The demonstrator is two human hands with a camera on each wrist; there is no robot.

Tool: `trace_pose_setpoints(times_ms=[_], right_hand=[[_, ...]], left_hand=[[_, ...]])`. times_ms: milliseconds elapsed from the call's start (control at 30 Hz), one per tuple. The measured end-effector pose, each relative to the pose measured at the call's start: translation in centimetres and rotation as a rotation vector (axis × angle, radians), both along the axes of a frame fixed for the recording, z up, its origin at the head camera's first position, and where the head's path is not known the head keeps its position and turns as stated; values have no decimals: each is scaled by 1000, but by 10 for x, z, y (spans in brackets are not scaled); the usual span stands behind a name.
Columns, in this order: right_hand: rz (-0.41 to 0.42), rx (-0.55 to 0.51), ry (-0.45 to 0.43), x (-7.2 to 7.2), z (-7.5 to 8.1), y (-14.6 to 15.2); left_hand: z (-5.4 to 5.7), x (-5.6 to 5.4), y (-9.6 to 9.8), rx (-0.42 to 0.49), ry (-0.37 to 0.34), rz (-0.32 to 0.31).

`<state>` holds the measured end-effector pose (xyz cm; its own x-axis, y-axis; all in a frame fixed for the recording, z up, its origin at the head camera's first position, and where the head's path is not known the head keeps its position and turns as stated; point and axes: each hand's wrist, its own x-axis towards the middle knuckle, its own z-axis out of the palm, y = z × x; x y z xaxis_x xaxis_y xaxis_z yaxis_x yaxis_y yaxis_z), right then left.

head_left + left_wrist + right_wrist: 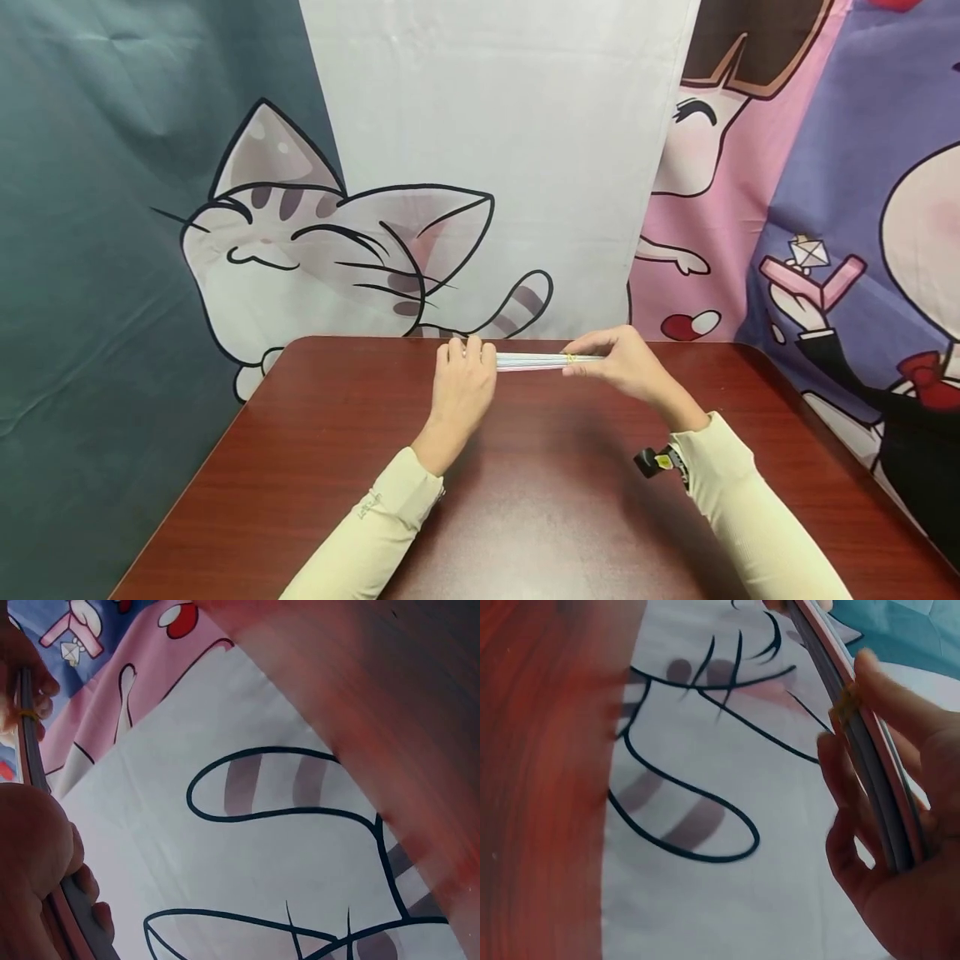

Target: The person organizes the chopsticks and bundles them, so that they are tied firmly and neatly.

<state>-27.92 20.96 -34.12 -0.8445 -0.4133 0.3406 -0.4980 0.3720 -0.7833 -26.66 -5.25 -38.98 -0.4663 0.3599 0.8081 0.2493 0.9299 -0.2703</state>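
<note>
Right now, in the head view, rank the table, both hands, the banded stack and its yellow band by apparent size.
Table
Left hand and right hand, too alike to rank
Stack, visible part
Yellow band

Right-hand grip (911, 892) on layered bundle (870, 757), yellow band (845, 705) around it, reddish tabletop (544, 787), printed cloth (705, 907)

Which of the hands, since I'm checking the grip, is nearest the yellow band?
The right hand: it grips the thin layered bundle right by the yellow band, while the left hand grips the bundle farther along, away from the band.
</note>
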Motion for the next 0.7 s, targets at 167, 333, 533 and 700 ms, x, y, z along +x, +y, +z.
trace_pose_setpoints(times_ms=[167, 333, 533, 700], right_hand=[[2, 12, 32, -1, 3, 9], [25, 100, 155, 0, 5, 3], [-39, 270, 295, 7, 12, -11], [-45, 340, 324, 12, 15, -7]], left_hand=[[2, 2, -2, -4, -12, 21], [-1, 2, 0, 3, -6, 15], [-1, 4, 5, -3, -11, 6], [0, 4, 3, -33, -45, 13]])
